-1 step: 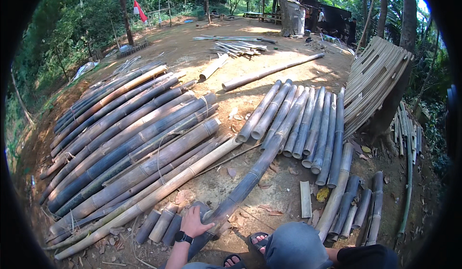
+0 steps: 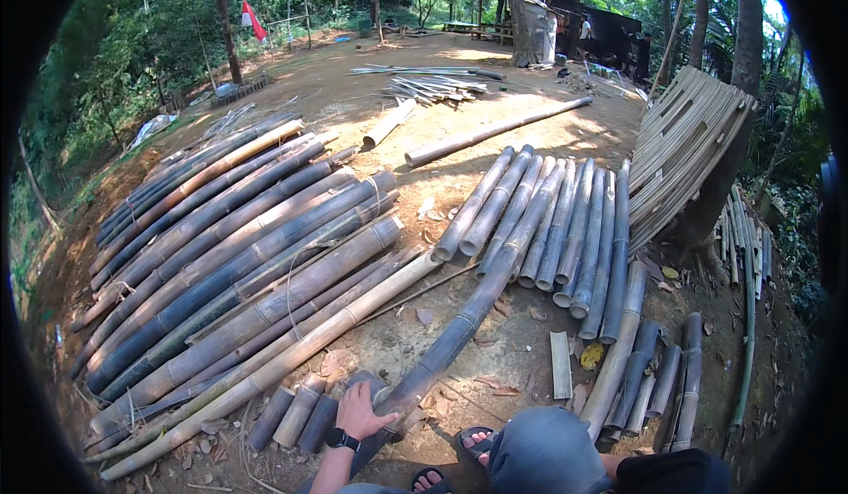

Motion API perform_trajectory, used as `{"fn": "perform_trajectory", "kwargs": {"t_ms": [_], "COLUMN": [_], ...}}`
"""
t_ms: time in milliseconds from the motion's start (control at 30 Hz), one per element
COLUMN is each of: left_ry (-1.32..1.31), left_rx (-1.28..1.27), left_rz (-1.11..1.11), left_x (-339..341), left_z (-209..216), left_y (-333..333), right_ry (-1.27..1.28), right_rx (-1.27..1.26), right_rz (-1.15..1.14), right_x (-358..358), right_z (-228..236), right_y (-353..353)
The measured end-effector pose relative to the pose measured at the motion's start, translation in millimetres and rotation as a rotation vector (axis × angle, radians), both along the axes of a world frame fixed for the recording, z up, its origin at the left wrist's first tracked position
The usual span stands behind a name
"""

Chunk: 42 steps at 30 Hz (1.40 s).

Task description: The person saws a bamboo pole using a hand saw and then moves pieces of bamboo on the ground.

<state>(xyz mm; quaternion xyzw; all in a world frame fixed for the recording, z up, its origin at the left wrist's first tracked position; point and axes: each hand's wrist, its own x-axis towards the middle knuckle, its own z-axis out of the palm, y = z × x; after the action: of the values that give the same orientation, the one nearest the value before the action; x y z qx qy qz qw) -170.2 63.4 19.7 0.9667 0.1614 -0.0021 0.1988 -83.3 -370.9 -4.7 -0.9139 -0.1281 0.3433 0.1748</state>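
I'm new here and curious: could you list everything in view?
Pole pile: many, dark and tan, left
Pole row: many, grey, centre right
Slanting pole: one, brown, centre
Slat panel: one, tan, right
Strips: many, pale, upper middle
Short pieces: several, grey, foreground
Flag: one, red and white, upper left
Hut: one, grey, top
People: some, colours unclear, by hut
Trees: many, brown and green, background
Watch: one, black, bottom left
Knee: one, grey, bottom
Left hand: one, bare, on dark bamboo
Right hand: not in view

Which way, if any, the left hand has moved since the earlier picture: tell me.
Yes, slightly: the left hand has shifted a little rightward and lower in the view, judged against the short bamboo pieces to its left.
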Motion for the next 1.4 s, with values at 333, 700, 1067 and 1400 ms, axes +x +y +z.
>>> {"fn": "perform_trajectory", "kwargs": {"t_ms": [333, 700, 1067, 1400], "left_ry": [-0.092, -0.092, 0.549, 0.282], "left_rx": [0.055, -0.084, 0.174, 0.13], "left_rz": [-0.009, -0.134, -0.216, -0.021], "left_x": [-10.3, -1.7, 48.0, 62.6], "left_z": [-52.2, -37.2, 93.8, -19.8], "left_y": [-29.4, 14.3, 23.1, -59.2], "right_ry": [0.019, -0.291, 0.025, -0.164], "right_rx": [-0.029, 0.078, 0.279, 0.347], "right_rz": [-0.106, -0.201, 0.009, 0.251], "right_x": [-8.8, -28.0, -10.0, -17.3], "right_z": [-3.1, 6.2, -51.6, -12.2], "right_y": [13.7, 8.5, -22.2, -30.0]}}
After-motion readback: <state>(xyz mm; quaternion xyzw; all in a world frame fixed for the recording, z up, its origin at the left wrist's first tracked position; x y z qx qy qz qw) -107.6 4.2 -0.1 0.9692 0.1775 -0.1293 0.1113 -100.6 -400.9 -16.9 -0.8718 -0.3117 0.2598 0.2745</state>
